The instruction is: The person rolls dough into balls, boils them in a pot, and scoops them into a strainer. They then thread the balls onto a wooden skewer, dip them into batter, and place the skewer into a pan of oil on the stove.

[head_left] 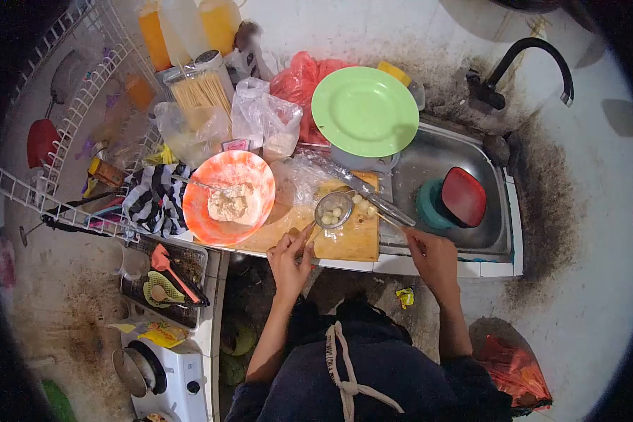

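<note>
My left hand is closed around the handle of a small mesh strainer held over the wooden cutting board. Several small pale balls lie in the strainer. A few more pale pieces are just right of it, on the board. At the sink's front edge, my right hand pinches the end of a thin stick-like utensil that points toward those pieces. A long, shiny dark object, perhaps a blade, slants across the board behind it.
Left of the board, an orange bowl holds floury mix and a spoon. A green plate rests on a pot behind. The sink contains a red bowl; a black faucet arches above. A stove stands lower left.
</note>
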The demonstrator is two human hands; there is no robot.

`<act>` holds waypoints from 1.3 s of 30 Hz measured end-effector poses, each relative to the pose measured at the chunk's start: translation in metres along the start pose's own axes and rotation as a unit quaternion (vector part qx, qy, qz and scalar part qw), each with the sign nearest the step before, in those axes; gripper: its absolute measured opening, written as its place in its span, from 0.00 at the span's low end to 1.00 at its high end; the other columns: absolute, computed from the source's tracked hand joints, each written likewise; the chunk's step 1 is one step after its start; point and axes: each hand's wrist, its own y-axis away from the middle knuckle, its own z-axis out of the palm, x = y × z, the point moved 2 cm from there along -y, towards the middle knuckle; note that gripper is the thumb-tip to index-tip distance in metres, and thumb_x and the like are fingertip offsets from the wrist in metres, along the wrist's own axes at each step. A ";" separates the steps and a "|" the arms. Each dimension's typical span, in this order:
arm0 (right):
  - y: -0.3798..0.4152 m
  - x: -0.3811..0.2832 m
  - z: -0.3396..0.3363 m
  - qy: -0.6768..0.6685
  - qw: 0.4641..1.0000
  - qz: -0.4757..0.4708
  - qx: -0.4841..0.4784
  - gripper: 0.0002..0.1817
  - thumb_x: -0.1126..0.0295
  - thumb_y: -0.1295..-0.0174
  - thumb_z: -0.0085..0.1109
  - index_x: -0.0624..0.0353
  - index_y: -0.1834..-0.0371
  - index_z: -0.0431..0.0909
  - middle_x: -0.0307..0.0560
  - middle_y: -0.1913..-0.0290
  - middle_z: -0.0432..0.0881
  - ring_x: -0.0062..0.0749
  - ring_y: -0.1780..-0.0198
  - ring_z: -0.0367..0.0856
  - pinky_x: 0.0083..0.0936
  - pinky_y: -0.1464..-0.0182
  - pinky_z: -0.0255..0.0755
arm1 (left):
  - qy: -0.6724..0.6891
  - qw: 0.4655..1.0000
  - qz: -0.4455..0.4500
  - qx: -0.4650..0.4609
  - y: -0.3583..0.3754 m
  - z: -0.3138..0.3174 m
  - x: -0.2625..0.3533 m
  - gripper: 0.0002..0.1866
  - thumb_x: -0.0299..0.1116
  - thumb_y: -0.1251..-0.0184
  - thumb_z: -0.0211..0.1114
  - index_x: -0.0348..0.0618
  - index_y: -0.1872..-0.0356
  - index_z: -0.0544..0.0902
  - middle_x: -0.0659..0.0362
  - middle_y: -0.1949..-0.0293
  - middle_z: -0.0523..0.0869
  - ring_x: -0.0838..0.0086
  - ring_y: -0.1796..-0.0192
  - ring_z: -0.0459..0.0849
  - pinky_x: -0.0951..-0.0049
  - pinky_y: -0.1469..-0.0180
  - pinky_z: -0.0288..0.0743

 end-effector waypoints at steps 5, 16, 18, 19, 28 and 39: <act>-0.003 0.000 0.010 -0.010 1.000 -0.016 0.016 0.11 0.70 0.45 0.56 0.52 0.59 0.81 0.51 0.77 0.79 0.38 0.79 0.78 0.28 0.74 0.69 | -0.002 1.000 -0.003 0.001 0.001 0.001 -0.003 0.19 0.30 0.45 0.61 0.52 0.49 0.79 0.64 0.75 0.70 0.76 0.68 0.72 0.73 0.60 0.55; -0.010 0.003 0.020 0.014 1.000 -0.018 -0.002 0.11 0.68 0.45 0.56 0.50 0.59 0.82 0.52 0.79 0.78 0.42 0.78 0.78 0.32 0.74 0.68 | -0.002 0.999 0.025 0.025 0.001 0.001 -0.003 0.19 0.31 0.44 0.62 0.50 0.49 0.79 0.64 0.78 0.67 0.75 0.72 0.70 0.74 0.61 0.57; -0.009 0.002 0.017 0.005 1.000 -0.013 0.000 0.10 0.68 0.45 0.56 0.51 0.59 0.81 0.51 0.78 0.78 0.42 0.77 0.78 0.33 0.74 0.69 | -0.008 1.000 0.013 0.013 0.000 0.000 0.000 0.19 0.31 0.44 0.62 0.51 0.49 0.79 0.64 0.77 0.69 0.75 0.70 0.71 0.74 0.61 0.56; -0.007 0.000 0.012 -0.011 1.000 -0.009 0.001 0.10 0.69 0.44 0.55 0.51 0.59 0.81 0.51 0.78 0.79 0.41 0.77 0.79 0.33 0.73 0.69 | -0.013 1.000 0.004 0.005 0.000 -0.001 0.001 0.19 0.31 0.45 0.62 0.51 0.49 0.79 0.63 0.75 0.71 0.75 0.68 0.72 0.73 0.61 0.56; 0.022 0.025 0.023 -0.181 0.983 0.020 0.034 0.09 0.73 0.43 0.55 0.58 0.60 0.79 0.46 0.81 0.74 0.30 0.81 0.70 0.26 0.76 0.64 | -0.018 0.998 0.031 0.053 -0.009 -0.001 -0.003 0.19 0.31 0.47 0.64 0.46 0.50 0.78 0.55 0.64 0.74 0.63 0.60 0.74 0.66 0.60 0.65; 0.043 0.031 0.049 -0.384 0.923 0.016 -0.014 0.11 0.74 0.36 0.46 0.64 0.53 0.72 0.37 0.76 0.70 0.16 0.75 0.64 0.16 0.72 0.61 | -0.011 0.985 -0.044 0.168 0.002 -0.002 0.043 0.24 0.35 0.43 0.61 0.44 0.44 0.70 0.54 0.48 0.72 0.63 0.42 0.66 0.61 0.42 0.53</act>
